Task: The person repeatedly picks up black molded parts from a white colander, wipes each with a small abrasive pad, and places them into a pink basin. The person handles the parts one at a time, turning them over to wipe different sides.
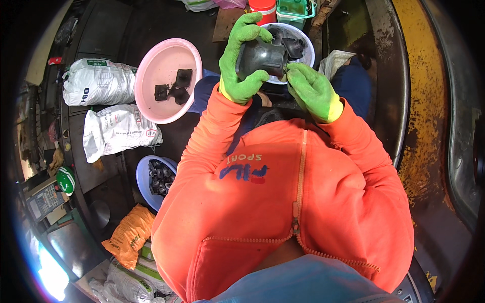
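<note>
My left hand, in a green glove with a yellow cuff, is closed around a dark, smooth, cup-like moulded part. Its thumb presses the near side and its fingers curl over the far side. My right hand, gloved the same way, is closed in a pinch at the right edge of that part. Whatever sits between its fingertips is too small to make out. Just beyond and below both hands is a white basin with several black moulded parts in it.
Left of my arm stands a pink basin with several black pieces. A blue basin of black parts is nearer. White sacks and an orange bag lie left. A rusty yellow metal edge runs along the right.
</note>
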Tool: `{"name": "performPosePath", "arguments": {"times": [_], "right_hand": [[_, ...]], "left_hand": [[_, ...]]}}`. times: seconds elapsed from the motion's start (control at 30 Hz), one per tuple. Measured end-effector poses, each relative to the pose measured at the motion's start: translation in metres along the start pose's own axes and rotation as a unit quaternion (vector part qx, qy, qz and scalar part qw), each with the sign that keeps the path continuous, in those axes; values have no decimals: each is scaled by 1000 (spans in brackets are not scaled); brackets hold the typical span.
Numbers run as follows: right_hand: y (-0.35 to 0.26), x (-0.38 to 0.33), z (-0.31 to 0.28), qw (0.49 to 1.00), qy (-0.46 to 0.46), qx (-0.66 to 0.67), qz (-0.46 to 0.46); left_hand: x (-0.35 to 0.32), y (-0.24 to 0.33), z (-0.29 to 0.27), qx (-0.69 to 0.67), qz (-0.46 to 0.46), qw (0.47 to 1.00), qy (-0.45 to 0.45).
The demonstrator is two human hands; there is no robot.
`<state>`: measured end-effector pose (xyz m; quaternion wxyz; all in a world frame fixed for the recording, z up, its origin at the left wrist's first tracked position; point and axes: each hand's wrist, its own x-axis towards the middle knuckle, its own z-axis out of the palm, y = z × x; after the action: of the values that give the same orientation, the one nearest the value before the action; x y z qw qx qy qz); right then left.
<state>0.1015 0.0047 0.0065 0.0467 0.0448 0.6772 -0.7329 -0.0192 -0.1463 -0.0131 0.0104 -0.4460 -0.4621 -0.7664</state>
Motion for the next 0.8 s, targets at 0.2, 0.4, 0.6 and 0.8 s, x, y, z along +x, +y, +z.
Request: {"name": "performPosePath", "arguments": {"times": [0.2, 0.4, 0.6, 0.8], "right_hand": [[-21, -7, 3, 927, -107, 328, 146], [-8, 37, -26, 802, -129, 582, 42], [49, 46, -90, 860, -26, 500, 97], [123, 29, -94, 856, 54, 452, 247]], "left_hand": [[8, 1, -12, 161, 114, 979, -55], [-21, 6, -52, 274, -20, 961, 24], [-172, 28, -153, -126, -158, 810, 550], [-407, 98, -217, -36, -164, 477, 863]]}}
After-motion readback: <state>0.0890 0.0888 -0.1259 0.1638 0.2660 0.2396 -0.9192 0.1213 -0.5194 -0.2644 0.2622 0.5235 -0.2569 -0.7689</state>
